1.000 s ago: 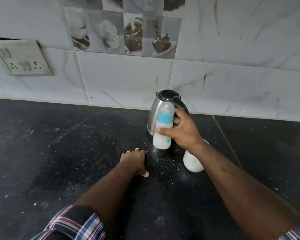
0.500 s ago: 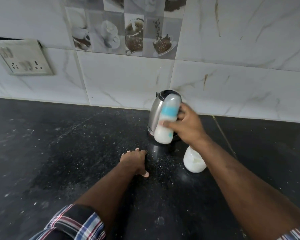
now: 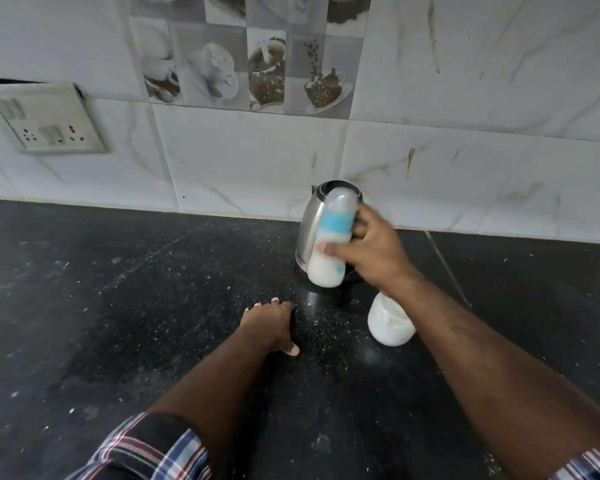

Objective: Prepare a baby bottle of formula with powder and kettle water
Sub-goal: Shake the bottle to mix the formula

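My right hand (image 3: 371, 252) grips a baby bottle (image 3: 331, 240) with a blue collar and a clear cap, white liquid filling its lower part. The bottle is lifted off the counter and tilted, in front of a steel kettle (image 3: 309, 230) with a black lid that stands by the wall. My left hand (image 3: 272, 323) rests palm down on the black counter (image 3: 118, 306), fingers spread, holding nothing. A clear container of white powder (image 3: 390, 323) sits on the counter under my right forearm, partly hidden by it.
White powder specks are scattered over the counter around my left hand. A tiled wall (image 3: 250, 161) runs close behind the kettle. A switch and socket plate (image 3: 45, 123) is mounted on the wall at the far left.
My right hand has raised the bottle from near the counter and tilted it up in front of the kettle. The left hand has stayed in place.
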Demonstrator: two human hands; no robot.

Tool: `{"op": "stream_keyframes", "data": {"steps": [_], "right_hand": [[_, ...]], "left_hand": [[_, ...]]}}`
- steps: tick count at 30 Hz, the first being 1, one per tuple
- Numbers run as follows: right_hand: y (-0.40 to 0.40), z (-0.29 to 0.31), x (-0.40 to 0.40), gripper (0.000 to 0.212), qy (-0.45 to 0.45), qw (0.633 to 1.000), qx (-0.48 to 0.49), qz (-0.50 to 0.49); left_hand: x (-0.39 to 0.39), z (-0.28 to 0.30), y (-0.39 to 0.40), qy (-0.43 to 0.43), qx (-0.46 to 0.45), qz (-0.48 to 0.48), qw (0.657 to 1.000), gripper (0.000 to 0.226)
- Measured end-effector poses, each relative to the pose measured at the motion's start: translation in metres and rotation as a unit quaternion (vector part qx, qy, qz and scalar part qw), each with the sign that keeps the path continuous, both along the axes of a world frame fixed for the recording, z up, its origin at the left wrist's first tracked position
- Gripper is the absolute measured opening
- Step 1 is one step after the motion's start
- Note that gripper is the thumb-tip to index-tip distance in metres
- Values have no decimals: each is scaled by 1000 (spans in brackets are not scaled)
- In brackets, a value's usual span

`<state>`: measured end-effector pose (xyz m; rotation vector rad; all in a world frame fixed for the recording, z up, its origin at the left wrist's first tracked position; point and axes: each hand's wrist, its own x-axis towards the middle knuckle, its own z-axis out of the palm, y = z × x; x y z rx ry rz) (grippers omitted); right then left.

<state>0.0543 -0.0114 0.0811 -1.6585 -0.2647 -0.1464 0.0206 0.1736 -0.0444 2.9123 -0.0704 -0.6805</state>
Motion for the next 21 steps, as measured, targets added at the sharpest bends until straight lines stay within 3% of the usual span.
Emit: {"op": "stream_keyframes", "data": {"steps": [1, 4, 5, 8, 12, 13, 15, 16, 19, 20, 21], "right_hand": [[-1, -6, 2, 59, -12, 1000, -12, 1], [-3, 10, 10, 56, -44, 987, 120, -99], [0, 12, 7, 57, -47, 987, 123, -92], [1, -2, 2, 61, -12, 1000, -16, -1], [-7, 21, 13, 52, -62, 982, 141, -110], [-6, 22, 9, 53, -59, 986, 122, -94], [-5, 7, 8, 57, -26, 999, -9, -22], [-7, 4, 10, 59, -30, 999, -21, -16], [-13, 18, 17, 57, -59, 987, 110, -102], [-10, 19, 14, 57, -57, 987, 120, -95], [-9, 15, 10, 59, -41, 995, 63, -69]], "left_hand": [[0, 0, 0, -2, -1, 0, 1000, 106], [1, 0, 0, -2, -6, 1, 1000, 105], [0, 0, 0, 2, -6, 3, 1000, 105], [-1, 1, -1, -1, -6, 1, 1000, 104], [-1, 0, 1, -2, -9, 2, 1000, 104], [-1, 0, 1, 1, -7, 3, 1000, 104], [-1, 1, -1, 1, -2, 1, 1000, 104], [-1, 2, -2, 1, -1, 1, 1000, 104], [0, 1, -1, 2, -4, 2, 1000, 104], [0, 1, -1, 4, -5, 2, 1000, 104], [0, 1, -1, 4, -4, 2, 1000, 104]]}}
